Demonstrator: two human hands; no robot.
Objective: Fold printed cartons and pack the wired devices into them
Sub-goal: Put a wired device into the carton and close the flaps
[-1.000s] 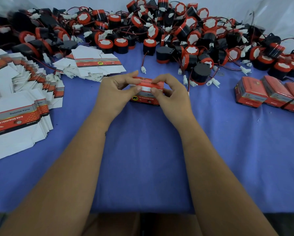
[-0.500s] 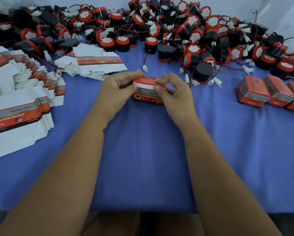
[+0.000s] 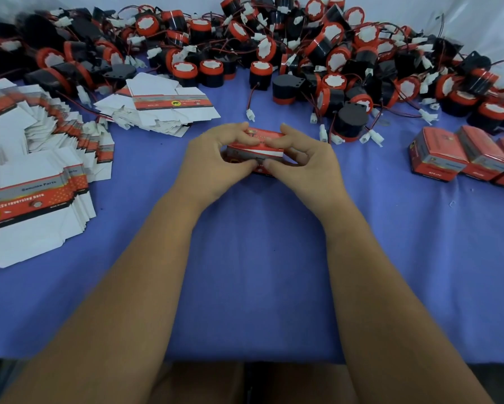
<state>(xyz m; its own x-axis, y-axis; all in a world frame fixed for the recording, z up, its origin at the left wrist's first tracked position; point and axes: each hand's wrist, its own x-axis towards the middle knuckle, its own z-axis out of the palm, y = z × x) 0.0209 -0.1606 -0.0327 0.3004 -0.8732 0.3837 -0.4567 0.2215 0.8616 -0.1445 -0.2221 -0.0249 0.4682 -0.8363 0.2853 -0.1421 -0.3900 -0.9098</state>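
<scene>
Where the blue-covered counter (image 3: 259, 287) reaches its left edge, a fanned stack of flat cartons (image 3: 32, 196) lies printed side up (white flaps showing, a red band across each). Just beyond it, toward the middle, a smaller stack of flat cartons (image 3: 163, 106) rests near the front of the device pile. At centre, the left hand (image 3: 213, 158) and the right hand (image 3: 306, 161) meet on a single red carton (image 3: 256, 145), which sits low over the counter; whether it touches the cloth cannot be told. The left hand's fingers curl over the carton's top left end and its thumb pinches the near face. The right hand's fingers curl over the top right end, its thumb pressing the near face beside the left thumb. Along the far side, from left to right, runs a heap of black-and-red wired devices (image 3: 274, 53) with white connectors on thin red and black leads. At the right edge stands a row of closed red cartons (image 3: 463, 158), touching side by side, well apart from the hands.
</scene>
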